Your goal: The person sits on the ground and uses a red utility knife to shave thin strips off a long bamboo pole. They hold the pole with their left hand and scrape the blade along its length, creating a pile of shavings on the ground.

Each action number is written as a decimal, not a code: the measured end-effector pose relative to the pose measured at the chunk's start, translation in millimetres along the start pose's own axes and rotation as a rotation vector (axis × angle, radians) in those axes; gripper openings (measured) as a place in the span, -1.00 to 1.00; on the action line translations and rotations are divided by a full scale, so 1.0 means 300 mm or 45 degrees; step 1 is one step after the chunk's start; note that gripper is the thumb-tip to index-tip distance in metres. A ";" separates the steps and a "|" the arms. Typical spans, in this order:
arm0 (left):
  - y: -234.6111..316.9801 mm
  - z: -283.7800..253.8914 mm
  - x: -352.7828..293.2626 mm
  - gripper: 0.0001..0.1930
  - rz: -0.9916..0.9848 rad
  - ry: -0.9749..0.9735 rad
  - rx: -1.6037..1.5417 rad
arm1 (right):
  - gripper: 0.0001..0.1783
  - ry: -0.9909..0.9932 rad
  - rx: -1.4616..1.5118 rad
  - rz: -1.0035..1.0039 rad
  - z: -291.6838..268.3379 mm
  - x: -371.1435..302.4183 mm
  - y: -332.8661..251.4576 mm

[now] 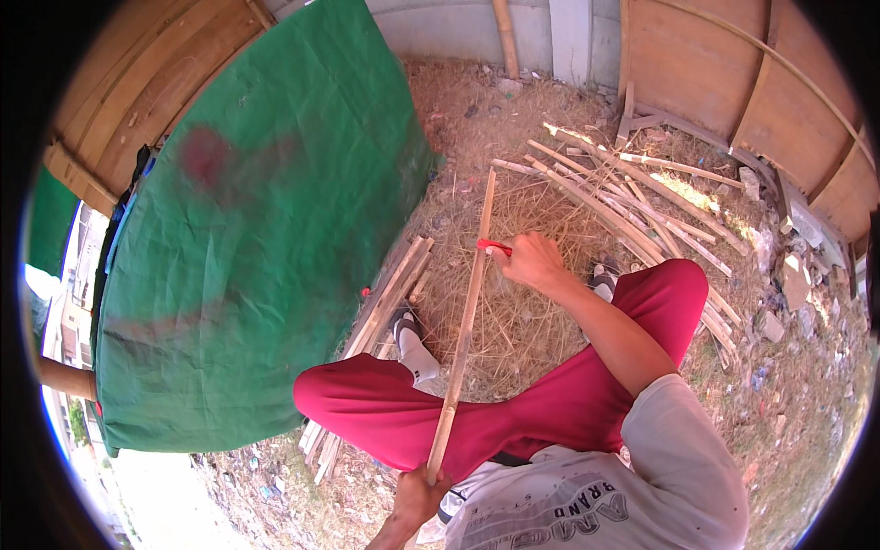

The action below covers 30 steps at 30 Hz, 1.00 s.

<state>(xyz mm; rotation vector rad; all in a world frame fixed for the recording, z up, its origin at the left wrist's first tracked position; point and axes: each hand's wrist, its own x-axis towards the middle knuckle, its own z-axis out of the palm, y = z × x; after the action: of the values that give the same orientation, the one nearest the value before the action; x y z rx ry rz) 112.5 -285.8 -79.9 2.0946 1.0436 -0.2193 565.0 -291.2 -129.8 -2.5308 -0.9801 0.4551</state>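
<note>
A long, pale bamboo strip (468, 316) slants from my lap out over the ground. My left hand (417, 500) is closed round its near end, close to my hip. Farther out, my right hand (532, 261) grips a small red tool (496, 247), which lies against the strip below its far end. Fingers cover most of that tool, so its exact kind does not show. Thin, curly shavings (513, 330) cover the ground beneath, between my feet.
A heap of bamboo strips (632, 206) lies ahead on the right. Another bundle of strips (390, 293) rests by my left foot, beside a hanging green tarp (247, 238). Wooden panels (701, 60) and a pale wall (440, 32) stand behind. Rubble (796, 280) lies at the right.
</note>
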 end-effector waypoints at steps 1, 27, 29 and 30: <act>-0.002 -0.003 -0.006 -0.76 -0.009 -0.014 -0.015 | -0.49 0.107 -0.011 -0.009 0.012 0.016 0.021; -0.102 -0.181 -0.104 -0.68 -0.361 0.104 -0.348 | -0.64 0.146 -0.445 0.051 0.055 0.124 0.182; -0.060 -0.181 -0.089 -0.66 -0.299 0.084 -0.402 | -0.67 0.350 -0.312 -0.048 0.014 0.081 0.124; -0.019 -0.186 -0.091 -0.66 -0.326 0.089 -0.410 | -0.68 0.450 -0.244 -0.099 0.004 0.068 0.103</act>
<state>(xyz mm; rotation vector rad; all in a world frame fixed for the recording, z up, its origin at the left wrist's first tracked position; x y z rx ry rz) 80.9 -261.2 -32.2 1.6904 1.2972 -0.0959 596.6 -297.9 -148.3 -2.6032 -1.0182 -0.1145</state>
